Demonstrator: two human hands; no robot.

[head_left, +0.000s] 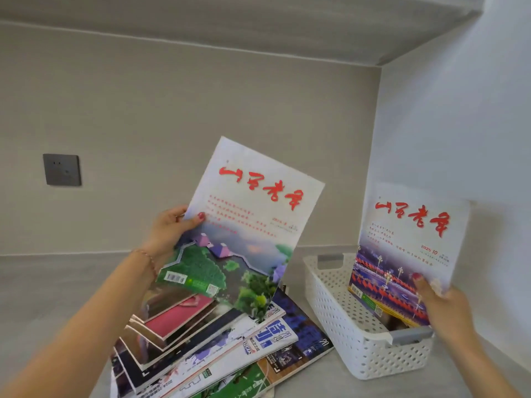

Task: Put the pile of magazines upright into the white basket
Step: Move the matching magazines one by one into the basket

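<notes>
My left hand [172, 228] grips a white magazine with red lettering and a green hillside picture [244, 225] by its left edge, holding it tilted above the pile. The pile of magazines [207, 349] lies fanned out flat on the grey counter at the bottom centre. To the right stands the white perforated basket [344, 320] with grey handles. My right hand [439, 303] holds a second white magazine with red lettering [408, 254] upright inside the basket, against its right side. The lower edge of that magazine is hidden in the basket.
The grey counter [57, 282] runs along a beige back wall with a dark socket plate [61, 170] at the left. A white side wall [459, 124] closes in just right of the basket. A shelf or cabinet underside [258, 21] hangs overhead.
</notes>
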